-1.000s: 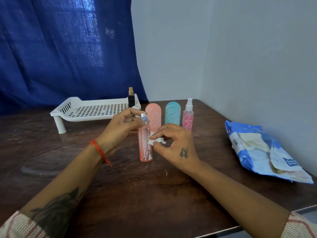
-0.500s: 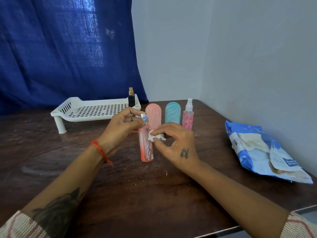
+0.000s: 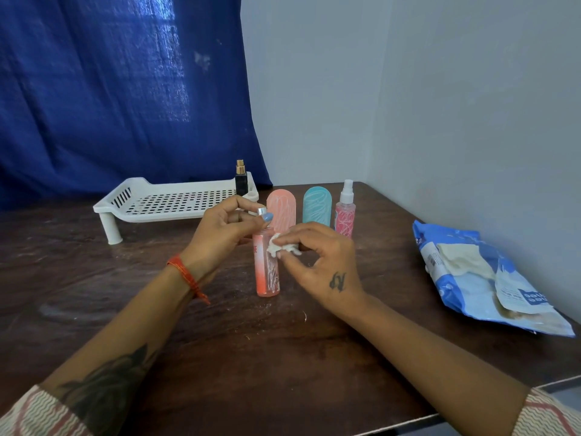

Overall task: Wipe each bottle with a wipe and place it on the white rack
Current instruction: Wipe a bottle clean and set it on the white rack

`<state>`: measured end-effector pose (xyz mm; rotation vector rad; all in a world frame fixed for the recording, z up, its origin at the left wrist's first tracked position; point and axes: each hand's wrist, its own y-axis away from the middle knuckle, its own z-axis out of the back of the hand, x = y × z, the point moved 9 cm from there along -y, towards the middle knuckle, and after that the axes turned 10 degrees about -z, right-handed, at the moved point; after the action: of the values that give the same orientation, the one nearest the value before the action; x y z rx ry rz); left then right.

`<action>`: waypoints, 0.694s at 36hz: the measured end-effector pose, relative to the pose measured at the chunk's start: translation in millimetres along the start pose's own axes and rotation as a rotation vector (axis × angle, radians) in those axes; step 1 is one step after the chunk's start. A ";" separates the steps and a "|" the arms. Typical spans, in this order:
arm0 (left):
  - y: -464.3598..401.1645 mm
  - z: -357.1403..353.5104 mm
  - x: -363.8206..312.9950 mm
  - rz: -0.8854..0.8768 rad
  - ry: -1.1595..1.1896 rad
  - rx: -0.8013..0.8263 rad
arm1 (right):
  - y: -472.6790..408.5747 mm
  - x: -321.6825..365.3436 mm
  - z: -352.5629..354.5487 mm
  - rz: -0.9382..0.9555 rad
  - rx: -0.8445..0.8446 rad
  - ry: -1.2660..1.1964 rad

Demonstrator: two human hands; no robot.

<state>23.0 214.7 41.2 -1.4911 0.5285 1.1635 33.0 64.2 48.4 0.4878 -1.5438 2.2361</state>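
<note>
An orange-pink spray bottle [image 3: 267, 272] stands upright on the dark wooden table [image 3: 283, 357]. My left hand [image 3: 220, 231] pinches its silver top. My right hand [image 3: 317, 259] presses a crumpled white wipe [image 3: 281, 247] against the bottle's upper right side. Behind them stand a salmon bottle [image 3: 283, 212], a teal bottle [image 3: 317, 206] and a pink spray bottle [image 3: 345, 212] in a row. The white rack [image 3: 169, 202] sits at the back left, with a small dark bottle [image 3: 241, 180] with a gold top on its right end.
A blue pack of wipes [image 3: 484, 278] lies open at the table's right side, near the grey wall. A blue curtain [image 3: 119, 89] hangs behind the rack. The table's front edge runs along the lower right.
The wipe in my right hand has slid up the bottle's side, from its middle to near the shoulder. My left hand has stayed on the bottle's top.
</note>
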 end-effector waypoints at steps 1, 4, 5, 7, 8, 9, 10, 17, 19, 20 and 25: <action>0.0 0.1 0.1 -0.001 0.001 -0.002 | 0.4 1.5 -1.0 0.009 0.008 -0.002; -0.2 0.7 0.5 -0.004 -0.017 -0.004 | 2.5 5.6 -4.5 0.032 0.057 -0.012; -0.2 0.9 0.5 -0.004 -0.023 -0.005 | 2.9 5.7 -4.9 0.031 0.070 -0.021; -0.4 1.2 0.7 -0.004 -0.027 -0.009 | 2.9 4.0 -4.8 0.017 0.080 -0.028; -0.5 1.3 0.8 -0.004 -0.028 -0.011 | 2.6 2.5 -4.6 0.008 0.078 -0.022; -0.5 1.6 0.9 -0.003 -0.029 -0.014 | 2.4 1.1 -4.3 -0.001 0.072 -0.011; -0.6 1.8 1.0 -0.002 -0.029 -0.017 | 2.0 -0.2 -3.9 -0.010 0.061 0.002; -0.6 1.6 0.8 -0.010 -0.026 -0.016 | 2.3 5.3 -1.6 0.028 0.000 0.033; -0.2 2.2 1.0 -0.010 -0.025 -0.016 | 4.2 9.2 -5.3 0.064 0.035 0.036; 0.0 2.1 0.9 -0.010 -0.024 -0.014 | 5.1 10.1 -7.0 0.076 0.053 0.034; 0.0 1.7 1.2 -0.002 -0.033 -0.015 | 5.4 4.8 -8.0 0.036 0.091 0.021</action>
<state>22.8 216.6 40.3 -1.4826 0.4966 1.1914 25.7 70.5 43.7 0.4638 -1.4562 2.3400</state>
